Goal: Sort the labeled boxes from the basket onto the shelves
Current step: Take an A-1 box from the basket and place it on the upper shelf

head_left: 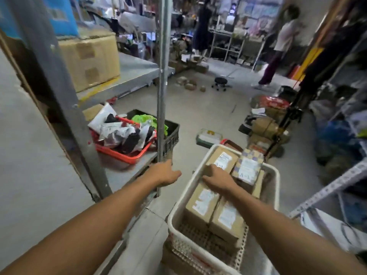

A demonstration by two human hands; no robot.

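A white plastic basket (pixel 188 189) stands in front of me and holds several labeled cardboard boxes. My right hand (pixel 218 178) reaches into it; thumb and fingers straddle the near end of the far-left labeled box (pixel 222 160). A patterned box (pixel 248 169) lies to its right, and two more brown boxes (pixel 202 203) (pixel 226 217) lie under my forearm. My left hand (pixel 165 173) hovers with relaxed fingers beside the upright pole (pixel 161 96) of the grey metal shelf (pixel 123 177) on the left, holding nothing.
On the lower shelf sit a red basket (pixel 127 156) of mail bags and a black crate (pixel 171 133). A large carton (pixel 91 60) fills the tier above. Parcels, a black stool (pixel 219 83) and two people occupy the floor beyond. Another rack (pixel 337 183) stands on the right.
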